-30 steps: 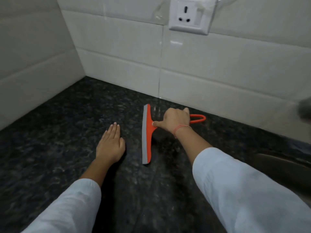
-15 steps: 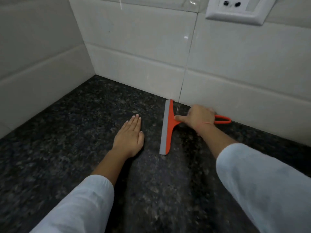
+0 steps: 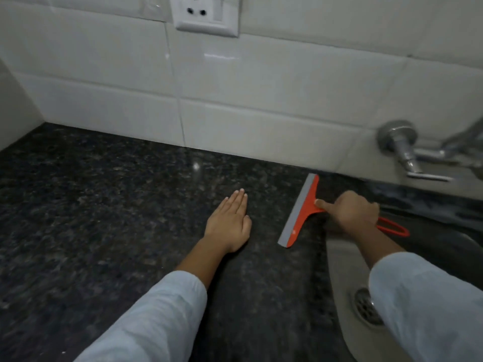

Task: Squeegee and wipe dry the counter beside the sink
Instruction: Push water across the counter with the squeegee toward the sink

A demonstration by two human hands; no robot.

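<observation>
Centre frame: left hand (image 3: 230, 223) flat, fingers spread open, empty on dark counter (image 3: 104, 205). Right of centre: orange squeegee (image 3: 300, 212), blade down beside sink (image 3: 339, 270), gripped by closed right hand (image 3: 350, 212). Probably light, rigid, flexible-edged; best held by handle.

— What can't you make out?
— The orange plastic squeegee's (image 3: 303, 212) handle middle is hidden inside the closed right hand (image 3: 350, 214); the white wall socket (image 3: 206, 15) is cut by the top edge.
— And right?
— The chrome tap (image 3: 407, 150) is blurred and cropped; the white sleeve (image 3: 428, 309) half covers the round steel drain (image 3: 364, 308).
</observation>
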